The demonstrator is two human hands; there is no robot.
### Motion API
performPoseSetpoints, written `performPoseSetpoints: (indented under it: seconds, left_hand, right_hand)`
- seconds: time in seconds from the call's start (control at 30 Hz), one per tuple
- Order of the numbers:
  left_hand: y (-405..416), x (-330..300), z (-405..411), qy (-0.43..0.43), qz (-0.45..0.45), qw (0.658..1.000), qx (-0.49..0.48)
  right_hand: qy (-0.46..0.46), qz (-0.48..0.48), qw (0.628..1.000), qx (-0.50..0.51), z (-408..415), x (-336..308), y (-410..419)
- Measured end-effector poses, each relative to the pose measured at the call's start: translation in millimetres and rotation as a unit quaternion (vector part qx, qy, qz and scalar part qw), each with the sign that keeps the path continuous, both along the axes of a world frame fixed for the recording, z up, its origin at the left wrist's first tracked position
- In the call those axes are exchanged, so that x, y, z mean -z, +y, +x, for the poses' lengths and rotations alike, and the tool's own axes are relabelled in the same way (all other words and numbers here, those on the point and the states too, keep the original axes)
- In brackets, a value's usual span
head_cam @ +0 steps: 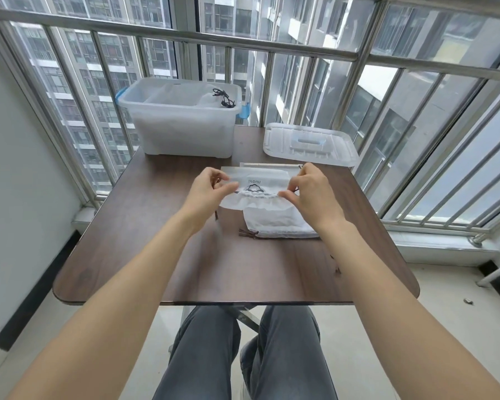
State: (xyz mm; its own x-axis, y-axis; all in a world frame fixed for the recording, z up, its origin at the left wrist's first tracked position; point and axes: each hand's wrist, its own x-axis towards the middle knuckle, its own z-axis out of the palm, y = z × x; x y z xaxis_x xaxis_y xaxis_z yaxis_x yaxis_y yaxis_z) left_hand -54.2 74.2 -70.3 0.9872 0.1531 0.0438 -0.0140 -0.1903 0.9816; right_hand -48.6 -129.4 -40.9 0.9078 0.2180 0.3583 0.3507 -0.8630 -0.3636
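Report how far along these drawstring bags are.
Done: some bags already lie in the open bin, its lid set aside on the table. In hand: left hand and right hand pinch a white bag at its gathered drawstring edge. Left: another flat bag lies on the table beneath.

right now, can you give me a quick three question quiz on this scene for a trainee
1. True or false: the lid is on the plastic box.
2. What do both hands pinch? A) the box B) the white drawstring bag C) the lid
3. Where does the second white bag lie?

Key
1. False: the lid lies on the table, to the right of the open box.
2. B: the left hand and the right hand pinch it at its two sides.
3. Flat on the table, under the held bag.
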Motion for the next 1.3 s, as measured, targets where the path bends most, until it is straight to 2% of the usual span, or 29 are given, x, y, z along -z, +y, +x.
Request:
performPoseSetpoints:
  seconds: [0.1, 0.17, 0.7, 1.13, 1.23, 1.3]
  left_hand:
    - [3, -4, -3, -0.052, 0.209, 0.976, 0.022]
    - [4, -7, -1, -0.076, 0.267, 0.960, 0.022]
    - [-1, 1, 4, -0.067, 0.414, 0.902, -0.105]
    - [7, 1, 4, -0.071, 0.386, 0.916, -0.078]
    - [8, 7, -1, -0.046, 0.319, 0.945, -0.055]
    - [7, 11, -4, -0.004, 0.209, 0.978, -0.020]
  right_hand:
    - [-0.021, -0.040, 0.999, 0.001, -3, -5, 1]
    - [-0.034, -0.047, 0.998, 0.012, -4, -7, 3]
    - [-0.080, -0.075, 0.988, 0.106, 5, 15, 17]
    - [-0.052, -0.062, 0.989, 0.127, 3, 20, 13]
    - [0.058, -0.011, 0.987, 0.147, 0, 15, 10]
    - [0.119, 0.007, 0.982, 0.147, -1, 10, 7]
